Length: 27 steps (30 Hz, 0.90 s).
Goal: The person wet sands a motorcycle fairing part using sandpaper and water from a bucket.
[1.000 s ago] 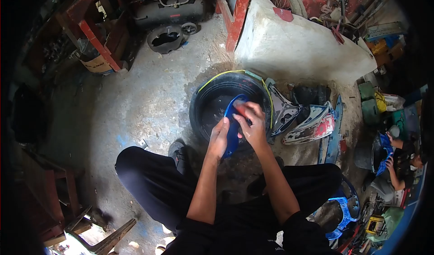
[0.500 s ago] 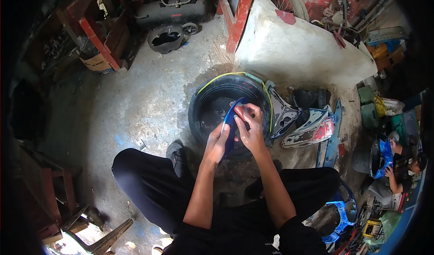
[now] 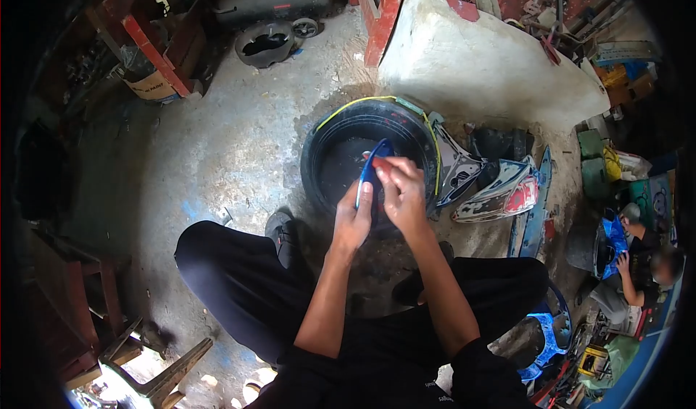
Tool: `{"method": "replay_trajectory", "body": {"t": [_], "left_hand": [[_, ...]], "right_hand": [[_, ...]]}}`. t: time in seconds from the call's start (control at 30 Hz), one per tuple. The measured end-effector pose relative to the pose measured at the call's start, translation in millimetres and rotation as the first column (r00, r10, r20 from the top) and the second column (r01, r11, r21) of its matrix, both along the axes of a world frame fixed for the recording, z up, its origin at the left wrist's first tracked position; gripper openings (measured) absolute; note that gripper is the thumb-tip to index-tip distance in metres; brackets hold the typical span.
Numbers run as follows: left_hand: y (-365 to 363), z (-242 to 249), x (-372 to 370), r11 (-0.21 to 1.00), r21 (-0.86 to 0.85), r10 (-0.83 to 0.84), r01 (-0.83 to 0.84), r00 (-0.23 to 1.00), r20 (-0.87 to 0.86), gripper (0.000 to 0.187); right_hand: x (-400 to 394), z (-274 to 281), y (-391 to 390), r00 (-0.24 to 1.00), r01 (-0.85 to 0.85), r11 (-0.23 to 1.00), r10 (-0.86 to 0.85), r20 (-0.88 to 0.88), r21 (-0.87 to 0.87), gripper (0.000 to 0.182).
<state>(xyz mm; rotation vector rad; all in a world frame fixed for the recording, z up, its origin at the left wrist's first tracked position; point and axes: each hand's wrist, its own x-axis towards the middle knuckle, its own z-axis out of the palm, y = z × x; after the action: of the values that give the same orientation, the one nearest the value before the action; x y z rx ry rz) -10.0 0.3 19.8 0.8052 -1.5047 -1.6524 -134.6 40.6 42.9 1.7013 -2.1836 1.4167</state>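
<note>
A curved blue panel (image 3: 375, 164) is held upright over a round black tub (image 3: 314, 181) with a yellow strip along its rim. My left hand (image 3: 354, 217) grips the panel's lower part, thumb on its near face. My right hand (image 3: 403, 195) is closed on a small reddish block (image 3: 380, 164), which lies against the panel's right side. The fingertips behind the panel are hidden. Dark water seems to fill the tub's bottom.
Painted panels (image 3: 500, 195) lie right of the tub, beside a white wall block (image 3: 478, 68). Another person (image 3: 638, 264) holds a blue part at the far right. A black basin (image 3: 265, 45) and a wooden stool (image 3: 163, 380) stand on the left.
The view has tilted slightly, shifting the surroundings upward. My right hand, with the reddish block, has shifted slightly along the panel, and its fingers are more bunched together.
</note>
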Motion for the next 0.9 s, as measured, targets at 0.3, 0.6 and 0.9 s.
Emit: {"method": "replay_trajectory", "body": {"t": [0.3, 0.6, 0.9], "left_hand": [[3.6, -10.1, -4.0, 0.982, 0.187, -0.006, 0.012, 0.999, -0.031, 0.060], [-2.7, -1.1, -6.3, 0.910, 0.415, 0.002, 0.002, 1.000, -0.010, 0.074], [-10.8, -7.5, -4.0, 0.872, 0.486, -0.026, 0.052, 0.998, -0.061, 0.067]], "right_hand": [[9.3, -7.6, 4.5, 0.997, 0.066, 0.998, -0.066, -0.051, -0.001, 0.018], [26.5, -14.8, 4.5, 0.991, 0.114, 0.985, -0.103, -0.087, 0.131, 0.023], [42.1, -13.6, 5.0, 0.974, 0.077, 0.984, -0.108, 0.196, 0.161, 0.028]]}}
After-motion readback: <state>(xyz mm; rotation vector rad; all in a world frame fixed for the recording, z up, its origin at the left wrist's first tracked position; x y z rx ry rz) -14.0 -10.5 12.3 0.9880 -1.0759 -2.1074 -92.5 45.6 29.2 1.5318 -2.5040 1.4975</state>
